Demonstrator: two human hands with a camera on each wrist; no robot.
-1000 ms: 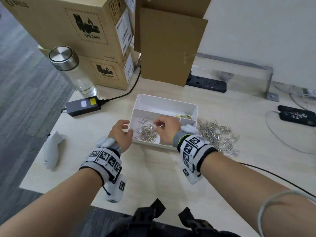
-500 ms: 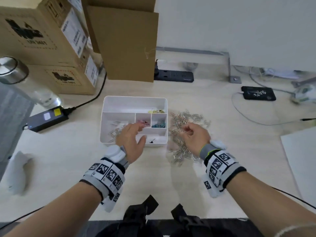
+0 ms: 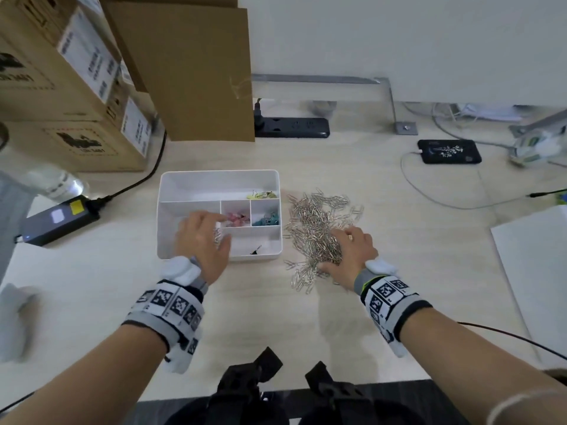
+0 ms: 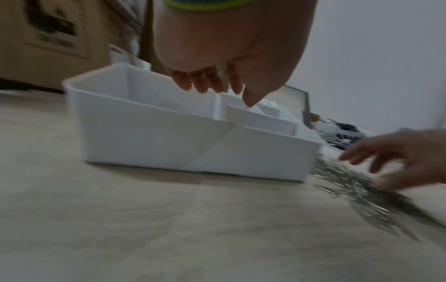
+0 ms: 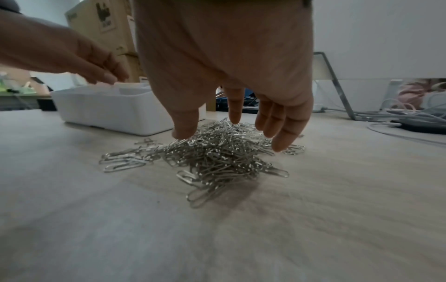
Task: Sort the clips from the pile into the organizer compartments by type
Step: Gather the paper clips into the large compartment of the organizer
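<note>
A white organizer (image 3: 219,176) sits mid-desk, its small compartments holding yellow (image 3: 262,195), pink (image 3: 236,217), teal (image 3: 265,219) and black clips (image 3: 255,250). My left hand (image 3: 219,231) hovers over its left compartment with fingers (image 4: 210,85) hanging relaxed, gripping nothing I can make out; a few silver clips show beneath it. To the right of the organizer lies the pile of silver paper clips (image 3: 316,219). My right hand (image 3: 331,251) is spread on the pile's near part, with straight fingertips (image 5: 277,145) touching the clips (image 5: 217,158).
Cardboard boxes (image 3: 76,87) stand at the back left, with a black power strip (image 3: 291,127) behind the organizer. A power adapter (image 3: 58,220) and its cable lie left, a phone (image 3: 449,151) and cables back right, and a white sheet (image 3: 534,271) at the right edge.
My right hand left the organizer, went right to the silver pile and now lies spread on it. My left hand stayed over the left compartment, fingers straighter.
</note>
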